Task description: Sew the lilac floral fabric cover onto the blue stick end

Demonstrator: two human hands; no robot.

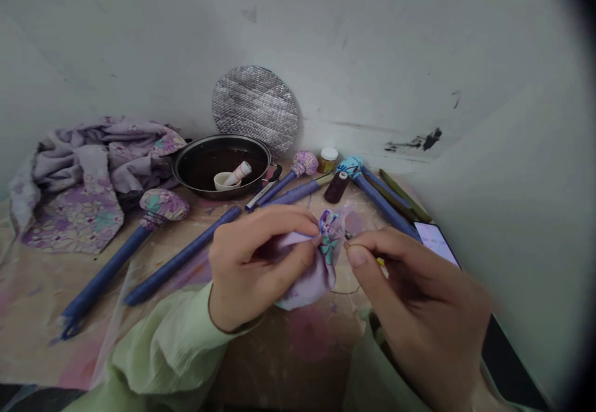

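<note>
My left hand (265,257) pinches a gathered piece of lilac floral fabric (310,285) between thumb and fingers, above the table. Just to its right, my right hand (395,282) is closed, thumb and forefinger pressed on a small dark metallic piece (347,235) close to the fabric's edge. Most of that piece is hidden by the fingers, so its kind does not show. A thin dark thread (347,291) curves below, between the hands. Behind them stands a dark thread spool (336,187).
Left are crumpled floral cloth (77,207), a cloth-headed blue stick (107,272) and a plain blue stick (184,255). A black pan (186,185) holds a white cup (226,180). Behind are a silver disc (255,108) and jar (328,160); right, a phone (436,242).
</note>
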